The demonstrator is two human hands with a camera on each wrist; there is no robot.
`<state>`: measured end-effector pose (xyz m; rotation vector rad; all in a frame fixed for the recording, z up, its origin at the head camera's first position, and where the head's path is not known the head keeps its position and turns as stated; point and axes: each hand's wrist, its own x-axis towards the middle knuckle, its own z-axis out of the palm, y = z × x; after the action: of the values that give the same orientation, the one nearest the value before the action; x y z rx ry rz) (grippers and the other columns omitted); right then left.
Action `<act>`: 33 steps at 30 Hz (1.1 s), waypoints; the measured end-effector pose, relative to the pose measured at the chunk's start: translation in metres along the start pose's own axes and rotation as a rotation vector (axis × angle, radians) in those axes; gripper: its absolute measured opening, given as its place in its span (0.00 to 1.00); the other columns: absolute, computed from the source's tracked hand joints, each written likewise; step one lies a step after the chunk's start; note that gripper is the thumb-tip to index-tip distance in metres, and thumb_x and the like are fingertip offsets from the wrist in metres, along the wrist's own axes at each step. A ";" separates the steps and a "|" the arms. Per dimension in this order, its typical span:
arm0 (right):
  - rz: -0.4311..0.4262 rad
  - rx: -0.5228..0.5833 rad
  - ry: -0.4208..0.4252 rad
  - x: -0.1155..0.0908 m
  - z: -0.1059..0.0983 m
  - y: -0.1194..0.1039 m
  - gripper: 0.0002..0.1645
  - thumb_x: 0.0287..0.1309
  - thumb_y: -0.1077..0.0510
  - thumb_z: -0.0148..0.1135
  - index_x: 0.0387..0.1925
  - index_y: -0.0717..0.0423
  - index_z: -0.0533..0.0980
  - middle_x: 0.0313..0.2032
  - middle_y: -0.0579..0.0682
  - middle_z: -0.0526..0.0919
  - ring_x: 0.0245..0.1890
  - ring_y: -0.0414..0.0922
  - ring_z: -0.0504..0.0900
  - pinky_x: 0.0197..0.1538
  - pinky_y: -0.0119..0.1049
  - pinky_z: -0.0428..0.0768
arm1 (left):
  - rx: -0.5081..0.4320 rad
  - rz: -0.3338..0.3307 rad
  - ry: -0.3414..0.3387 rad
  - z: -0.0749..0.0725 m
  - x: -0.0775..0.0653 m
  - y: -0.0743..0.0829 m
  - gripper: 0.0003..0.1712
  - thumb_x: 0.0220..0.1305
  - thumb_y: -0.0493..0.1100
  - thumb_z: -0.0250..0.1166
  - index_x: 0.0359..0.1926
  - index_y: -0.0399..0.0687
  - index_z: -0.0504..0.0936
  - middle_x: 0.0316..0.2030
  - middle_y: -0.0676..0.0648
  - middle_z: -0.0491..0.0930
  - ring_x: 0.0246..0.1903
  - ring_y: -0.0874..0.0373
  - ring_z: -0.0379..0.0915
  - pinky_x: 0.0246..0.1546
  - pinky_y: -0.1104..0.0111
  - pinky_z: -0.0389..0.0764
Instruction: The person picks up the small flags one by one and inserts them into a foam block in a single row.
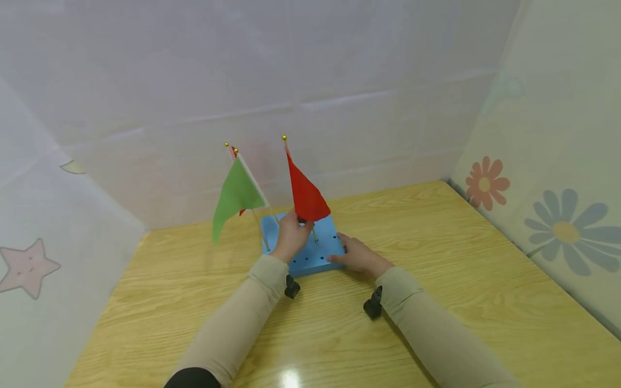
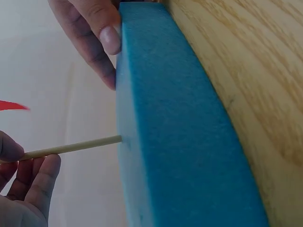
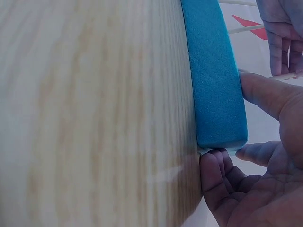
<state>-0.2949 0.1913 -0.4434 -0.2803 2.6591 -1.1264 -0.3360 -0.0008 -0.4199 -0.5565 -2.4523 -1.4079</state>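
Note:
A blue foam block with small holes in its top lies on the wooden table. My left hand pinches the thin wooden stick of a red flag above the block. The stick's lower end meets the block's top face; how deep it sits I cannot tell. At the block's right end, my right hand grips the edge, its thumb on the top and other fingers against the side. A green flag stands in the block's left part, with another red flag mostly hidden behind it.
The wooden table reaches back to a pale cloth wall. To the right stands a wall printed with flowers; on the left one a star shows. Gold beads top the flag sticks.

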 end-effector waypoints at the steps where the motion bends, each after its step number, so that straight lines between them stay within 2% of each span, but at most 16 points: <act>1: 0.000 -0.002 -0.001 0.000 0.000 0.000 0.51 0.68 0.52 0.68 0.76 0.75 0.52 0.60 0.70 0.76 0.56 0.58 0.78 0.62 0.52 0.76 | 0.003 0.006 0.000 0.000 0.000 -0.001 0.09 0.74 0.36 0.63 0.52 0.41 0.81 0.43 0.42 0.84 0.44 0.47 0.82 0.39 0.55 0.83; 4: 0.000 -0.006 -0.006 0.001 -0.001 0.002 0.51 0.68 0.52 0.68 0.77 0.75 0.51 0.58 0.70 0.77 0.55 0.57 0.78 0.61 0.51 0.77 | 0.018 0.011 -0.009 0.001 0.000 -0.003 0.07 0.74 0.36 0.63 0.50 0.39 0.80 0.42 0.41 0.84 0.42 0.46 0.81 0.40 0.55 0.83; 9: 0.012 -0.003 -0.011 0.001 -0.001 0.003 0.51 0.69 0.52 0.67 0.77 0.73 0.51 0.61 0.71 0.75 0.58 0.58 0.77 0.62 0.52 0.76 | 0.052 -0.003 -0.023 0.005 -0.001 -0.006 0.05 0.73 0.36 0.63 0.47 0.39 0.80 0.38 0.41 0.84 0.37 0.47 0.79 0.36 0.58 0.80; 14: 0.005 -0.002 -0.017 -0.001 0.000 0.002 0.52 0.68 0.51 0.68 0.77 0.74 0.51 0.62 0.71 0.74 0.60 0.60 0.76 0.62 0.53 0.76 | 0.024 -0.061 -0.060 0.006 -0.006 -0.007 0.08 0.73 0.34 0.61 0.50 0.40 0.80 0.38 0.43 0.84 0.34 0.51 0.78 0.33 0.60 0.80; 19: -0.011 -0.005 -0.007 -0.001 -0.002 0.003 0.51 0.68 0.51 0.67 0.77 0.75 0.51 0.63 0.72 0.73 0.58 0.59 0.77 0.62 0.53 0.76 | -0.011 -0.097 -0.064 0.006 -0.004 -0.005 0.10 0.72 0.33 0.60 0.51 0.38 0.79 0.34 0.44 0.82 0.29 0.52 0.75 0.30 0.62 0.77; 24: 0.000 0.005 -0.002 0.001 -0.005 0.007 0.51 0.69 0.52 0.67 0.77 0.75 0.51 0.66 0.73 0.71 0.62 0.62 0.75 0.66 0.56 0.73 | -0.017 -0.076 -0.059 0.012 0.000 -0.006 0.08 0.71 0.33 0.61 0.49 0.36 0.80 0.33 0.44 0.81 0.29 0.54 0.74 0.31 0.64 0.77; 29: 0.030 -0.005 -0.016 0.000 0.001 0.018 0.51 0.69 0.50 0.67 0.77 0.73 0.51 0.62 0.71 0.74 0.57 0.59 0.77 0.63 0.54 0.75 | -0.005 -0.055 -0.072 0.020 -0.006 -0.015 0.08 0.71 0.31 0.60 0.49 0.39 0.79 0.33 0.43 0.82 0.29 0.52 0.75 0.30 0.63 0.77; 33: 0.031 0.010 -0.017 -0.002 0.006 0.023 0.52 0.68 0.50 0.68 0.77 0.73 0.52 0.60 0.70 0.76 0.55 0.58 0.77 0.60 0.53 0.77 | -0.023 -0.123 -0.107 0.021 -0.015 -0.018 0.11 0.73 0.35 0.63 0.52 0.37 0.76 0.39 0.42 0.81 0.36 0.49 0.80 0.34 0.62 0.82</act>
<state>-0.2933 0.2028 -0.4639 -0.2455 2.6330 -1.1223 -0.3311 0.0063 -0.4503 -0.5064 -2.5972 -1.4912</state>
